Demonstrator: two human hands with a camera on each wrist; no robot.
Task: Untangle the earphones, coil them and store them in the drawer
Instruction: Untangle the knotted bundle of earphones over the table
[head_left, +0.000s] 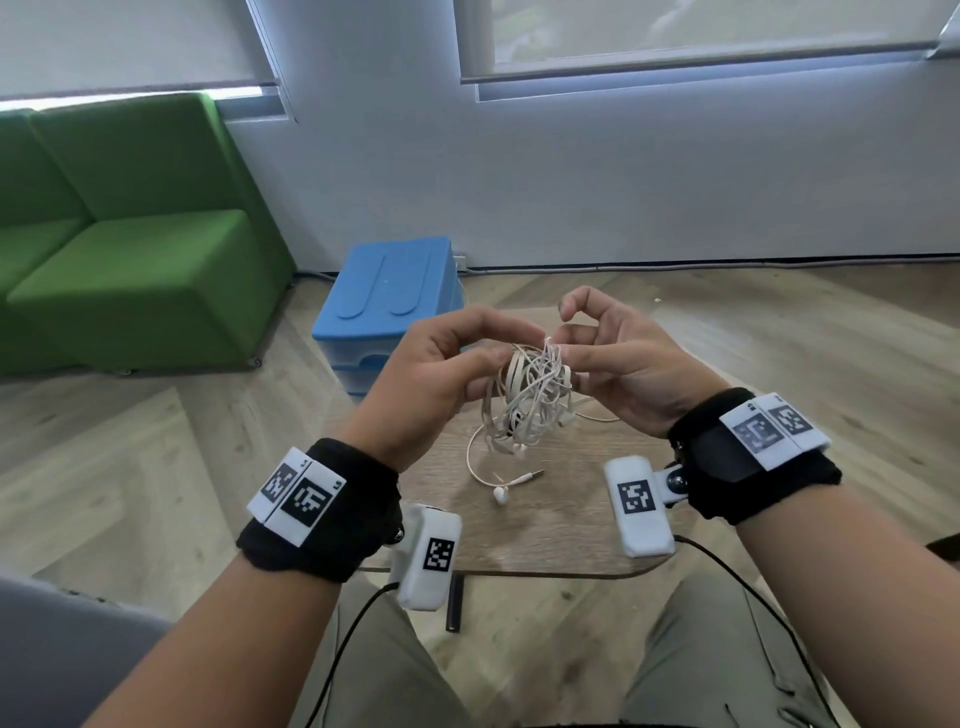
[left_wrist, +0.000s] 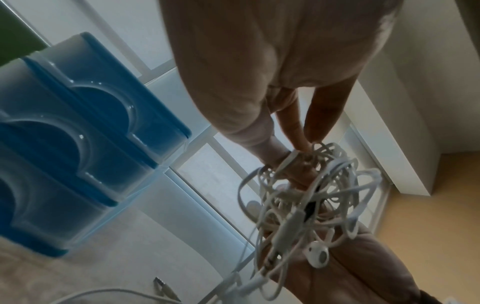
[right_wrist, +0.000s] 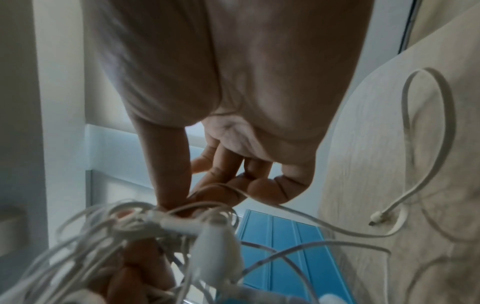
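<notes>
The drawer unit (head_left: 387, 306) stood above centre frame, beyond the counter (head_left: 545, 519). Mid-frame, the left hand (head_left: 431, 374) and right hand (head_left: 623, 364) pinched the tangled earphones (head_left: 530, 400) between them; its loose plug end trailed down onto the counter.

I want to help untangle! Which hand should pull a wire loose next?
Probably the right hand: its fingers already pinch one strand at the top, while the left hand steadies the earphones.
</notes>
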